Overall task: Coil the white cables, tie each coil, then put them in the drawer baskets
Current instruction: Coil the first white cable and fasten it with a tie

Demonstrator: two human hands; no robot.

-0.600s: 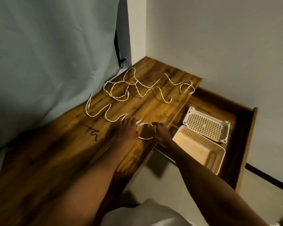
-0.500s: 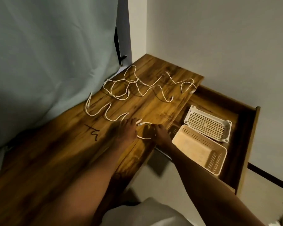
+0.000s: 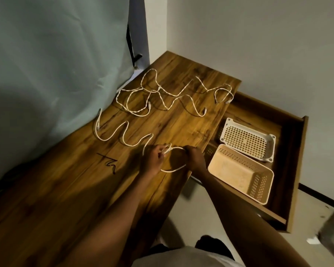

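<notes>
- We are pinching the near white cable [image 3: 123, 137] with our left hand [image 3: 151, 159] and our right hand [image 3: 196, 158], forming a loop at the desk [image 3: 66, 189] edge.
- Our right fingers are hiding their grip; the tangled cables [image 3: 162, 95] are lying farther back.

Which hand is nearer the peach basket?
Right. The right hand sits at the desk edge just beside the peach basket; the left hand is farther along the desk.

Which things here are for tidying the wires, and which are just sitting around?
For the job:
- near white cable, with its loop held by the left hand and right hand
- tangled white cables farther back
- white basket and peach basket
- open drawer

Just lying about:
- grey-green curtain
- black scribble on the desk
- scrap of paper on the floor
</notes>
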